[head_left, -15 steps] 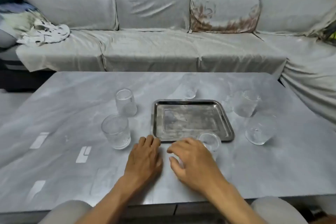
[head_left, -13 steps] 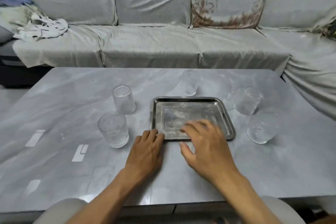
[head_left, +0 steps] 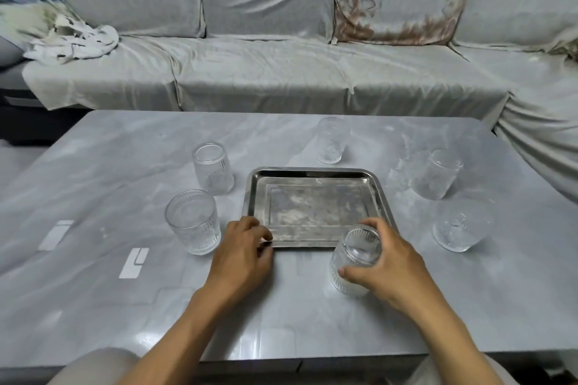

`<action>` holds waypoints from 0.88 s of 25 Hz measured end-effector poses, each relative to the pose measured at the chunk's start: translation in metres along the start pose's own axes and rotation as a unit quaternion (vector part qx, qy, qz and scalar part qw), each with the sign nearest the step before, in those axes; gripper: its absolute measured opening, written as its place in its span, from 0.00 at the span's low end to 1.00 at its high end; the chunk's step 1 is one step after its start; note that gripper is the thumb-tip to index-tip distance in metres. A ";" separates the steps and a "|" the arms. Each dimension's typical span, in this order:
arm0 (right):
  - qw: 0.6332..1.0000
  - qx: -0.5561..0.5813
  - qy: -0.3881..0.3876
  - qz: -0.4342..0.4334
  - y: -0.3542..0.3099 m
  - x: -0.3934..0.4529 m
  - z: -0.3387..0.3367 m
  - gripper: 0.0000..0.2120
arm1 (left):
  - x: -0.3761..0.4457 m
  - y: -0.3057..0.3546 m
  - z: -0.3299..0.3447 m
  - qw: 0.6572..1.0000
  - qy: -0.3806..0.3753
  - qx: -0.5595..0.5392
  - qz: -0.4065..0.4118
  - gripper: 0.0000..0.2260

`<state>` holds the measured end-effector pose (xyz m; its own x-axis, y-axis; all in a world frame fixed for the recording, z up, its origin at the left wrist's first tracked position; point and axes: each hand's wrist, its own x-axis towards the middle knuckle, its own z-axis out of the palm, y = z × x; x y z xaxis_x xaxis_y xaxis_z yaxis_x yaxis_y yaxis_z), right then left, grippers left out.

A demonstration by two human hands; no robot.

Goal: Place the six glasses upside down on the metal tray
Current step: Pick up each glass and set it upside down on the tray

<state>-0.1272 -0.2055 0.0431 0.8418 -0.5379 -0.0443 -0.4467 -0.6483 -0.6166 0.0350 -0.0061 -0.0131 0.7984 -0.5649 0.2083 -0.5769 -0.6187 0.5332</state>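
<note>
Now metal tray (head_left: pixel 316 172) bare; right hand (head_left: pixel 394 262) gripping glass (head_left: pixel 355 261)

R hand (head_left: pixel 391 269) hides part of 1 glass (head_left: pixel 353 262); sofa (head_left: pixel 281 40) cut off at top.

Head-worn view, forward-down over table (head_left: pixel 93 184), close.

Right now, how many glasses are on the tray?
None: the tray holds nothing. The right hand grips one glass at its near edge, on the table. The left hand touches the tray's corner. Five glasses stand around it, untouched.
</note>
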 end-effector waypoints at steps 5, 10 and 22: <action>0.982 0.179 0.063 0.003 -0.017 -0.008 0.005 0.36 | 0.004 0.011 -0.002 0.965 0.047 -0.184 -0.183 0.24; 0.932 0.355 0.075 0.016 -0.031 0.014 0.019 0.30 | 0.012 0.010 -0.002 0.945 0.033 -0.211 -0.249 0.13; 0.961 0.248 0.092 -0.081 -0.071 0.077 0.060 0.35 | 0.017 0.006 0.002 0.954 0.044 -0.170 -0.241 0.11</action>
<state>-0.0124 -0.1684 0.0361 0.7993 -0.5683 0.1953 -0.0776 -0.4199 -0.9043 0.0444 -0.0209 -0.0080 0.9768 -0.2027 -0.0691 -0.0612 -0.5733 0.8170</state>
